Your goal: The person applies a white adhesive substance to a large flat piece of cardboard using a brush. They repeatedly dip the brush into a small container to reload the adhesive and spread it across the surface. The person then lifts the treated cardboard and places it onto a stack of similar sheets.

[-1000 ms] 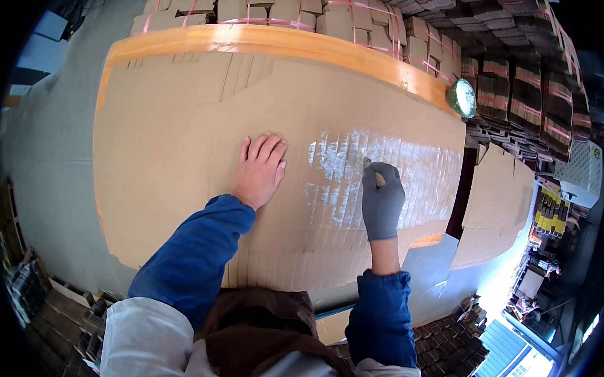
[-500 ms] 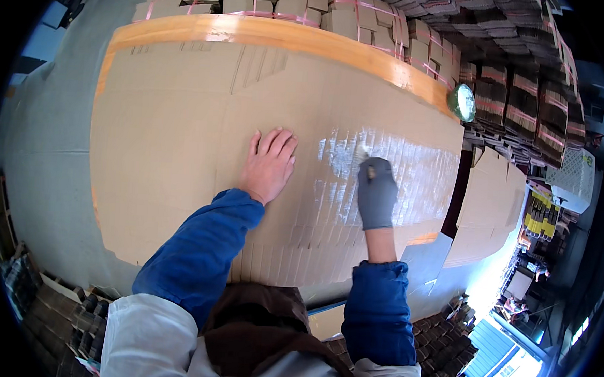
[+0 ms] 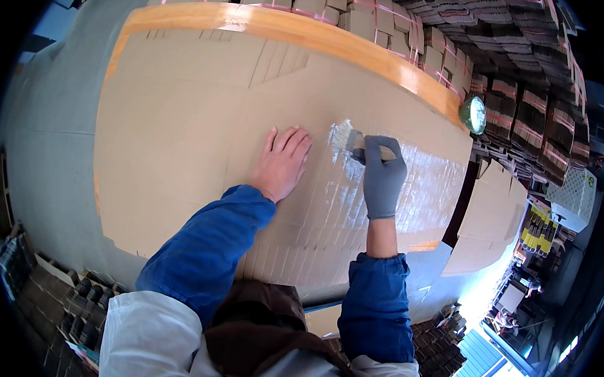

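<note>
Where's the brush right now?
In the head view, the brush is just right of centre, gripped by the gloved right hand, over the large cardboard sheet at the left end of the shiny white patch.

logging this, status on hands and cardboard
Left hand flat on cardboard sheet. Gloved right hand gripping brush. Whitish coating, sheet's right part. Green bowl clear of brush.

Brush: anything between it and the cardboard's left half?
Yes: the left hand, palm down on the cardboard, left of the brush in the right hand and partly level with it. On the left hand's far side, nothing visible blocks the way.
</note>
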Action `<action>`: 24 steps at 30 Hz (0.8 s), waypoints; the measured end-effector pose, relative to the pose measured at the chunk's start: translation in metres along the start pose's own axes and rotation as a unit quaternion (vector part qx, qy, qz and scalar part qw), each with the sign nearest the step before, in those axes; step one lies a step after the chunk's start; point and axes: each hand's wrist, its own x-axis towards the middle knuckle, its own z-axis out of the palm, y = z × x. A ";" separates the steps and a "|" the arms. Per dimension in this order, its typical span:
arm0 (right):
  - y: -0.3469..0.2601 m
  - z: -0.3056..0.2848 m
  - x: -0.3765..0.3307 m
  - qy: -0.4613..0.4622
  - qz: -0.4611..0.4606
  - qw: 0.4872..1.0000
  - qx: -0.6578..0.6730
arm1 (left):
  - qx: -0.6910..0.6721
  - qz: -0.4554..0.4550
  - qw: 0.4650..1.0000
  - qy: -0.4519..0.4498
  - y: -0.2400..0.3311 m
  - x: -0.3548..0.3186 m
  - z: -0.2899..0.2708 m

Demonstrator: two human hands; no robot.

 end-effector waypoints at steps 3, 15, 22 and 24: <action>-0.005 0.016 0.002 -0.014 -0.056 0.996 -0.062 | -0.001 -0.005 1.000 -0.007 0.001 0.001 0.001; 0.007 -0.060 0.011 -0.028 0.084 0.952 0.293 | -0.009 -0.002 1.000 -0.009 0.002 0.001 -0.002; 0.021 -0.056 0.023 -0.115 0.118 0.943 0.289 | 0.002 -0.010 1.000 -0.020 0.001 0.001 -0.001; 0.021 -0.046 0.024 -0.136 0.117 0.945 0.272 | 0.008 -0.009 1.000 -0.023 0.001 0.001 -0.001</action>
